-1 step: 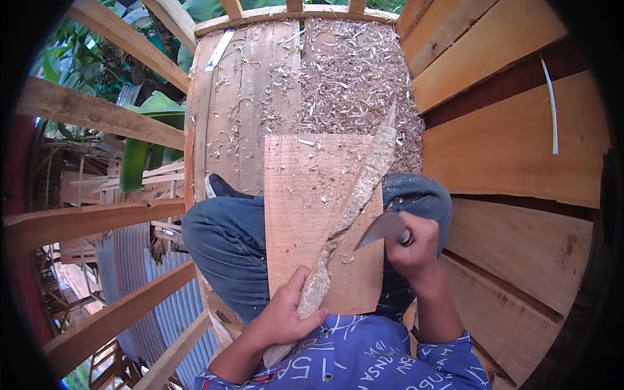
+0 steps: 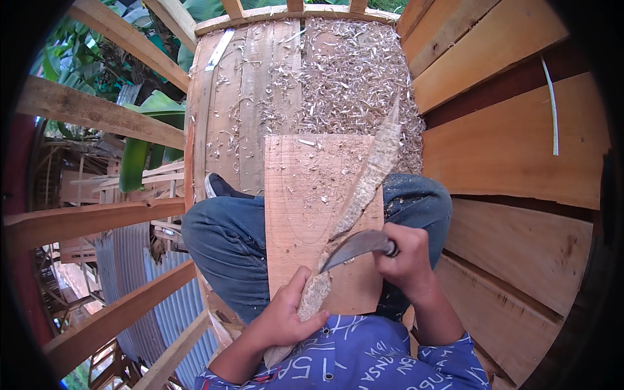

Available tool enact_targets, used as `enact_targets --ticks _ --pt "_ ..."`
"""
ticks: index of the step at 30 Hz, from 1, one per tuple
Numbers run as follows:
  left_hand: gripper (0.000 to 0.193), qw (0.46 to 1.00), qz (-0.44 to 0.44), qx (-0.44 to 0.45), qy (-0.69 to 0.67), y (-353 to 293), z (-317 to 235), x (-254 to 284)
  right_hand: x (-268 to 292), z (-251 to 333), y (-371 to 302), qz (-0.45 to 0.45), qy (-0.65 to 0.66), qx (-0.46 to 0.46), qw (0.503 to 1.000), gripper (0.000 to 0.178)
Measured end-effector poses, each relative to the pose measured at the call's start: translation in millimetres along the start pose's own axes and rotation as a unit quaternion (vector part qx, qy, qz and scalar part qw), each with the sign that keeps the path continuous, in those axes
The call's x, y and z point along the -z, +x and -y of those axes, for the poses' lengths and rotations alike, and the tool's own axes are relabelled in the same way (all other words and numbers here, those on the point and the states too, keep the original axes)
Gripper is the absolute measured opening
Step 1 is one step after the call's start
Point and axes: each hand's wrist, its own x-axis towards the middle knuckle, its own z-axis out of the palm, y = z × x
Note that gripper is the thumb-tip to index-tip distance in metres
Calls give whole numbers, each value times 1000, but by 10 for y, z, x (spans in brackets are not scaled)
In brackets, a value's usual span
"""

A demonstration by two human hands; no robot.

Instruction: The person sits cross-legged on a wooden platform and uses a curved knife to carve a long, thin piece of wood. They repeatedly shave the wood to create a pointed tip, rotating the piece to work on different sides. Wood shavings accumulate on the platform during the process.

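Note:
A long, rough, pale piece of wood (image 2: 370, 175) slants across a flat board (image 2: 296, 195) on my lap, its pointed far end reaching past the board. My left hand (image 2: 294, 311) is closed round its near end, close to my shirt. In my right hand (image 2: 408, 259) is a knife with a curved dark blade (image 2: 356, 246); the fingers wrap its handle and hide most of it. The blade's tip meets the wood at a narrow, notched part just beyond my left hand.
Curly shavings (image 2: 357, 71) cover much of the plank floor (image 2: 257, 97) ahead. A white strip (image 2: 221, 50) lies at the far left. Wooden plank walls (image 2: 513, 136) stand close on the right; an open slatted railing (image 2: 97, 218) is on the left. My knees flank the board.
The knife has swung left and down from beside the wood onto its notched part. My right hand has shifted slightly left; the wood's far end has tilted slightly right.

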Motion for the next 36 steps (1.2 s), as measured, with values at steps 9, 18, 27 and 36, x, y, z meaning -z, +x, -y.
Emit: enact_targets --ticks 9,18,27,36 --pt "44 999 32 37 -24 -13 -365 -22 76 21 142 -76 -99 -28 992 33" --pt "46 997 48 35 -41 -40 -330 0 109 18 207 -122 -142 3 982 31" --pt "49 991 40 103 -74 -80 -355 2 184 39 270 -122 -177 21 976 27" --pt "45 982 -149 82 -81 -339 1 253 782 -338 334 -215 -51 -234 947 34"
